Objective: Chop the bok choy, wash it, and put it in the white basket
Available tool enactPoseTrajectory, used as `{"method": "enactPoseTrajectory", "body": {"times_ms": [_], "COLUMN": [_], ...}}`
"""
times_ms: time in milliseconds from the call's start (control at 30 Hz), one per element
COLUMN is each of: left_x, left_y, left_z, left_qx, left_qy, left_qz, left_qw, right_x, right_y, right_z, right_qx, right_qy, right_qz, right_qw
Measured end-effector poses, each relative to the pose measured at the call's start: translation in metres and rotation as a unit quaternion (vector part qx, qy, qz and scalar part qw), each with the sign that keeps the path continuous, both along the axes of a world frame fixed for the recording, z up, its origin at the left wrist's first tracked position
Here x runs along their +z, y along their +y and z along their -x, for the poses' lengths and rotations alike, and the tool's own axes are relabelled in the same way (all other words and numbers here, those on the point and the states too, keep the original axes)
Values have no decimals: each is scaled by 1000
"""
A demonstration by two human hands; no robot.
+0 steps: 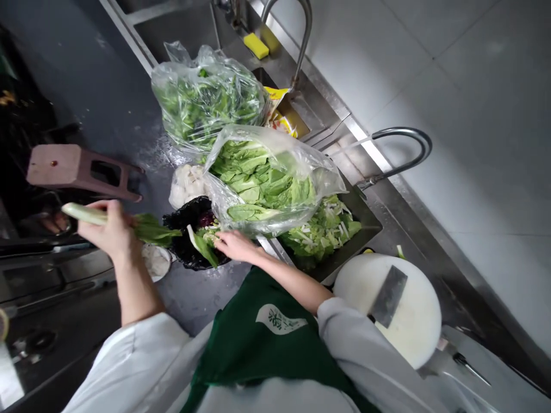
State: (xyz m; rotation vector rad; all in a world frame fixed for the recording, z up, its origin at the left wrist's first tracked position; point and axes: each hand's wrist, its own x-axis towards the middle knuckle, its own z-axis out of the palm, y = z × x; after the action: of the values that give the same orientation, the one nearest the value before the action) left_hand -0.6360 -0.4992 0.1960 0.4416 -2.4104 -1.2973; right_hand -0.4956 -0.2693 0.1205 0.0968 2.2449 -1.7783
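My left hand (pixel 109 232) is closed around a head of leafy lettuce (pixel 155 229), its pale stalk end pointing left and its green leaves right. My right hand (pixel 236 245) is lower, over a black plastic bag (pixel 187 215), with its fingers together at a loose lettuce leaf (pixel 203 246). Scraps lie inside the black bag. Just above my right hand, a clear plastic bag (pixel 321 172) full of green lettuce rests on the sink edge. Cut lettuce (pixel 322 229) fills part of the sink basin behind it.
A large bag of leafy greens (pixel 210 97) stands farther along the sinks. Water runs from a curved faucet (pixel 404 135). A cleaver (pixel 390 295) lies on a round white cutting board (pixel 415 321). A stool (pixel 81 166) stands on the floor. A yellow sponge (pixel 256 46) sits on the ledge.
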Motion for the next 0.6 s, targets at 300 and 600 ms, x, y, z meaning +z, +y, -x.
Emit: {"method": "enactPoseTrajectory", "body": {"times_ms": [300, 600], "left_x": [-45, -85], "left_y": [213, 394], "left_z": [32, 142], "left_qx": [-518, -589], "left_qy": [-172, -183], "left_qz": [229, 421], "left_qw": [806, 665], "right_x": [2, 24], "right_y": [227, 290], "right_z": [82, 110], "right_qx": [-127, -274], "right_qy": [-126, 1], "right_qz": [-406, -428], "right_qw": [896, 861]}}
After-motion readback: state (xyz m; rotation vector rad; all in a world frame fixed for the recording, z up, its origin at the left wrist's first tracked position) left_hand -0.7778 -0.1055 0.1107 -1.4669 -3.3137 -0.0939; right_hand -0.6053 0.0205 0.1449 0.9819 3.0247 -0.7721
